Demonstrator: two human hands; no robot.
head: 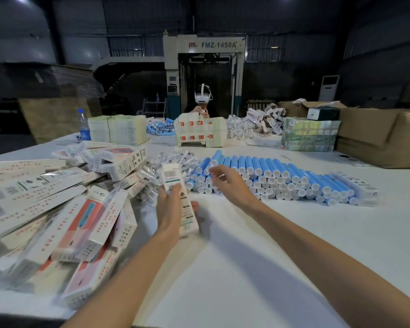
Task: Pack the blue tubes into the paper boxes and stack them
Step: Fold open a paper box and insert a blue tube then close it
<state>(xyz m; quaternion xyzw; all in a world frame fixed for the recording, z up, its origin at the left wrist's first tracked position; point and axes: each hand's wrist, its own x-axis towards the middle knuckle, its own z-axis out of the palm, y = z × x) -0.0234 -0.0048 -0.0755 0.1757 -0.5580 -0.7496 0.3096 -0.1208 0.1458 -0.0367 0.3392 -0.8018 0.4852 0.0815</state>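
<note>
Boxes (57, 209) heaped left on the table (246, 268), tubes (282, 181) stacked right.

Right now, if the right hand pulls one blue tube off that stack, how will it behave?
The blue tubes are round and stacked in loose layers, so neighbours will probably roll or slump. They look rigid and straight, likely easy to pinch, though smooth sides may be slippery. The right hand hovers at the stack's left end.

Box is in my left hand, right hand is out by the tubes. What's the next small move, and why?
Probably close the right hand on one blue tube at the pile's left end. That hand hovers there, seemingly empty, while the left hand grips a paper box.
</note>
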